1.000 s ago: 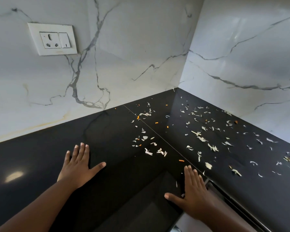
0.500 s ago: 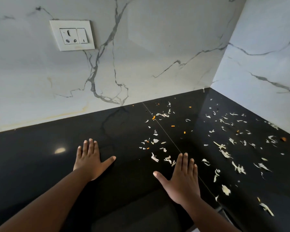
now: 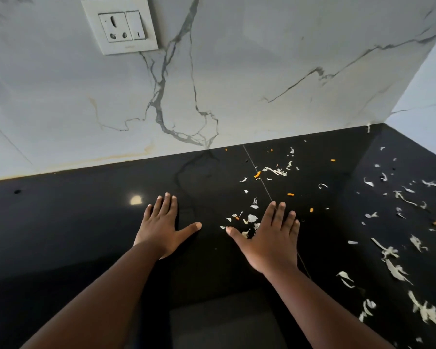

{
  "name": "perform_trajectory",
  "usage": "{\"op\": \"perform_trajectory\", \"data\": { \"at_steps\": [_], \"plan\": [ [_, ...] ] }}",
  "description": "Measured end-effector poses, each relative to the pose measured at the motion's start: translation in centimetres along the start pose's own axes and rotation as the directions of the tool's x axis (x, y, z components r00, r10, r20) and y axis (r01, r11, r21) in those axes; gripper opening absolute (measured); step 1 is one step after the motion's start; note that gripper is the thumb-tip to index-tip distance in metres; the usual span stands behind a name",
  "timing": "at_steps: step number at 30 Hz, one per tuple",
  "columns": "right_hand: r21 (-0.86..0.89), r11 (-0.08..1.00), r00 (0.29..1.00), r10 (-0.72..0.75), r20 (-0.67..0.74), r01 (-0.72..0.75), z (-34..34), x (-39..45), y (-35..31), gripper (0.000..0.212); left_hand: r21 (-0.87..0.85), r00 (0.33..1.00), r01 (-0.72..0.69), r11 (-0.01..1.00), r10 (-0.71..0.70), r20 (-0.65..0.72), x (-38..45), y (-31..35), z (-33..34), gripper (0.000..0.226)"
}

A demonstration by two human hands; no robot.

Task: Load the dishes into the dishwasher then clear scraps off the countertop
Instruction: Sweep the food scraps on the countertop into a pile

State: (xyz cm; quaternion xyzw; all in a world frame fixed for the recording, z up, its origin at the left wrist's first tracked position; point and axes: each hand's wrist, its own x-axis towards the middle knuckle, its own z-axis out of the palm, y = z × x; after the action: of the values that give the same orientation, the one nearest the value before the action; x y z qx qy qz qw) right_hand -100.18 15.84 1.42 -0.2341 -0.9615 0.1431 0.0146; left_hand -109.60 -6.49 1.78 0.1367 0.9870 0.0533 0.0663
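While the left hand [image 3: 161, 222] stays flat and released on the black surface [image 3: 61, 235], the right hand [image 3: 269, 238], fingers straight, has slid leftward into the nearest scraps [image 3: 252, 219], so sweeping looks begun.

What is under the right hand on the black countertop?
The right hand lies flat, fingers straight, on the countertop. Pale scraps show at its thumb-side edge, some running under the palm. Whether more lie beneath cannot be seen; the hand covers them.
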Motion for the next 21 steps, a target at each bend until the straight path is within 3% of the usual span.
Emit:
{"op": "perform_trajectory", "data": {
  "at_steps": [3,5,7,9,11,13,15,21],
  "plan": [
    [0.108,0.994,1.0,0.017,-0.003,-0.017,-0.2,1.8,-0.3,0.115,-0.031,1.0,0.007,0.999,-0.007,-0.004,0.1,-0.3,0.1,0.102],
    [0.186,0.982,0.991,0.007,-0.131,0.018,-0.4,2.4,-0.6,0.101,-0.038,1.0,0.011,0.999,-0.011,-0.002,0.3,-0.4,0.2,0.099],
    [0.132,0.977,0.95,-0.127,-0.287,0.17,-0.6,1.9,-1.4,0.088,-0.045,1.0,0.013,0.999,-0.014,-0.012,0.5,-0.4,0.4,0.09],
    [0.06,0.908,0.89,-0.392,-0.233,0.416,-0.1,-0.6,-3.2,0.078,-0.053,0.999,0.011,0.999,-0.013,-0.029,0.7,-0.4,0.5,0.078],
    [0.007,0.766,0.763,-0.64,-0.096,0.643,1.2,-4.0,-4.9,0.072,-0.067,0.999,0.014,0.998,-0.017,-0.039,0.8,-0.6,0.6,0.07],
    [-0.059,0.649,0.651,-0.758,0.026,0.758,2.8,-6.0,-5.8,0.069,-0.071,0.999,0.016,0.997,-0.019,-0.049,0.9,-0.7,0.7,0.067],
    [-0.091,0.663,0.669,-0.741,0.061,0.743,3.8,-5.4,-5.7,0.071,-0.072,0.999,0.015,0.997,-0.019,-0.045,1.0,-0.7,0.7,0.065],
    [-0.173,0.833,0.849,-0.527,0.043,0.526,2.3,1.3,-2.8,0.086,-0.075,0.999,0.009,0.997,-0.012,-0.039,1.0,-0.8,0.6,0.065]
  ]
}}
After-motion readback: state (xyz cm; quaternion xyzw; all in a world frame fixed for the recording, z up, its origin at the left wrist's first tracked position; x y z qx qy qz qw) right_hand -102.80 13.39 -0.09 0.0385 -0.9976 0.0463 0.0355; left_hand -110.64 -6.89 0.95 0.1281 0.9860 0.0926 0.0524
